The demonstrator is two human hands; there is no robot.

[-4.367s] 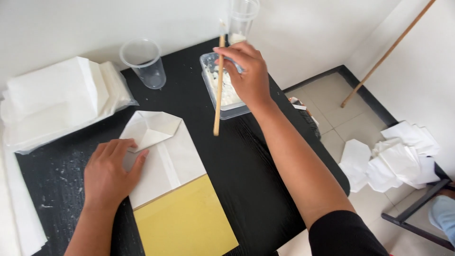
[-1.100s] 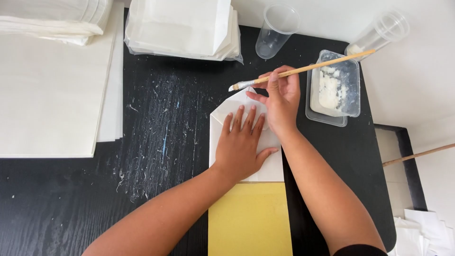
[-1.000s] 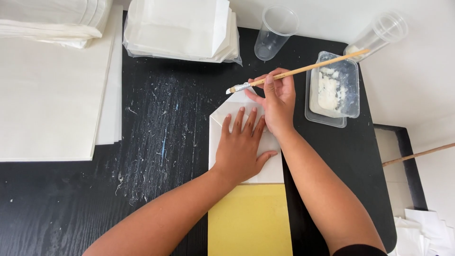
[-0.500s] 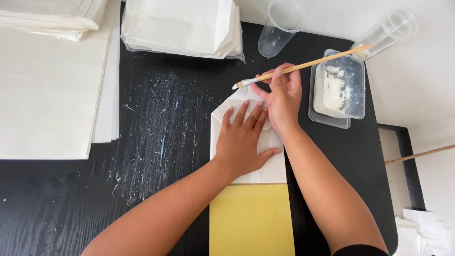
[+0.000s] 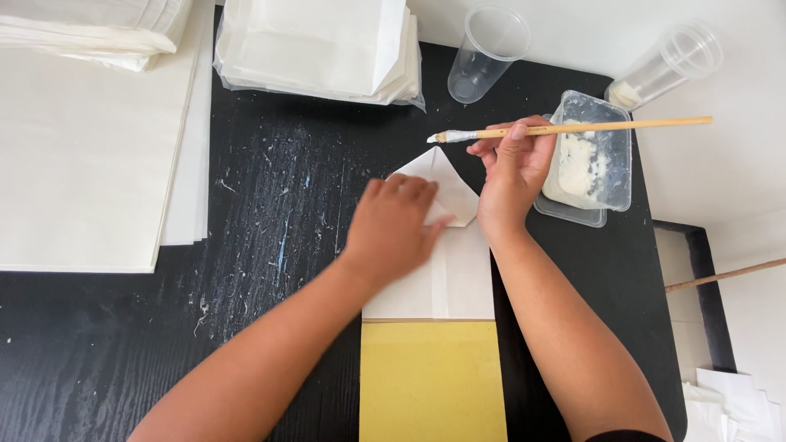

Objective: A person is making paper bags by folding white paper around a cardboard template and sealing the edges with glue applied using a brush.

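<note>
A folded white paper bag (image 5: 458,270) lies on the black table (image 5: 286,245), its pointed flap toward the far side. My left hand (image 5: 393,225) rests flat on the bag's left half, fingers together near the flap. My right hand (image 5: 512,172) is at the bag's upper right and grips a wooden paintbrush (image 5: 573,128), held level with its white-coated bristles pointing left above the flap tip. A yellow sheet (image 5: 430,381) lies under the bag's near end.
A clear tub of white paste (image 5: 589,160) sits right of my right hand. Two clear plastic cups (image 5: 487,53) (image 5: 663,65) stand at the back. Stacks of white paper bags (image 5: 319,45) and large white sheets (image 5: 82,155) fill the left and back.
My left hand has slid left across the bag, uncovering the flap. My right hand has lifted the brush slightly and levelled it. Earlier, the brush was at the paste tub.
</note>
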